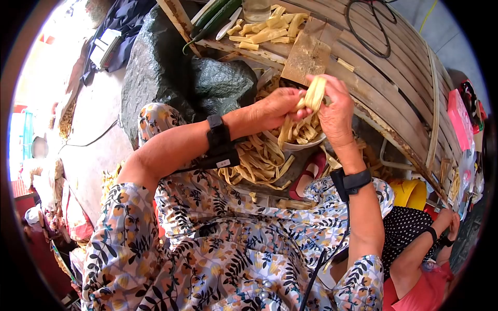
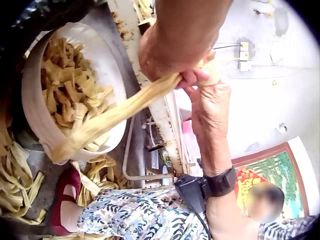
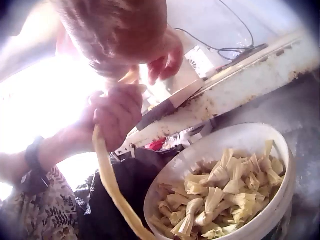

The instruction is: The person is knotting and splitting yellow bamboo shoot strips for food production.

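Note:
A long pale yellow plant strip (image 1: 315, 93) is folded between the two hands, its loose end trailing down in both wrist views. My left hand (image 1: 280, 108) pinches the strip with fingers and thumb. On the other side, my right hand (image 1: 338, 111) holds the folded upper part, fingers curled about it. Below the hands stands a white bucket (image 3: 290, 165) with many short knotted pieces (image 3: 220, 200) of the same strip inside. Loose long strips (image 1: 254, 160) lie in a heap to the left of the bucket.
A slatted wooden platform (image 1: 384, 78) with a rusty edge stands ahead, bearing a small board (image 1: 307, 58), knotted pieces (image 1: 270, 32), cucumbers (image 1: 215, 19) and a cable (image 1: 381, 49). Dark plastic sheeting (image 1: 218, 83) lies at left. Another person's arm (image 1: 415, 254) is at lower right.

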`<state>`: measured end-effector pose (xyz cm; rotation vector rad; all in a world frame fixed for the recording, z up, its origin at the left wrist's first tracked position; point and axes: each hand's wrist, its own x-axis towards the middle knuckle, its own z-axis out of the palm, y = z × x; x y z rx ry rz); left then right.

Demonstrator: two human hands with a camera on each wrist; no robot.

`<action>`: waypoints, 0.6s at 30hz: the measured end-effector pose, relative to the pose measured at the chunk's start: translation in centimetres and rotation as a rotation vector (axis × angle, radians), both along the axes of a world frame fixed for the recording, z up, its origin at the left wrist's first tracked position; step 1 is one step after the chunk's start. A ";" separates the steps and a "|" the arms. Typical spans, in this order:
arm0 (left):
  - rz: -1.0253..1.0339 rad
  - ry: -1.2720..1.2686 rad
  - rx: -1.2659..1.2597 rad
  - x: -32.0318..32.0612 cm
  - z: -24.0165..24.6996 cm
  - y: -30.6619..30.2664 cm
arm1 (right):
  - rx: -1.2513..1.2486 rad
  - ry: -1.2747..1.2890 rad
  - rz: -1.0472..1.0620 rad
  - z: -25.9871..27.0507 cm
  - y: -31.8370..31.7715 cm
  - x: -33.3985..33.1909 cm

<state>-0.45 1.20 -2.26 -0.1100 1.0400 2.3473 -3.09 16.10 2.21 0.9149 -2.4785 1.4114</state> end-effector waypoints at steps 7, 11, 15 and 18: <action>0.219 0.389 -0.443 0.1 2.4 -1.0 | -0.071 -0.394 -0.010 -1.6 0.4 -1.1; 0.122 0.493 -0.668 0.2 3.6 -1.3 | -0.118 -0.519 -0.037 -1.3 0.2 -0.6; 0.119 0.763 -1.108 0.3 3.4 -0.8 | 0.061 -0.147 -0.118 -1.7 0.1 0.0; 0.220 0.688 -0.959 0.1 2.7 -0.8 | -0.074 -0.070 -0.030 -1.0 0.1 0.3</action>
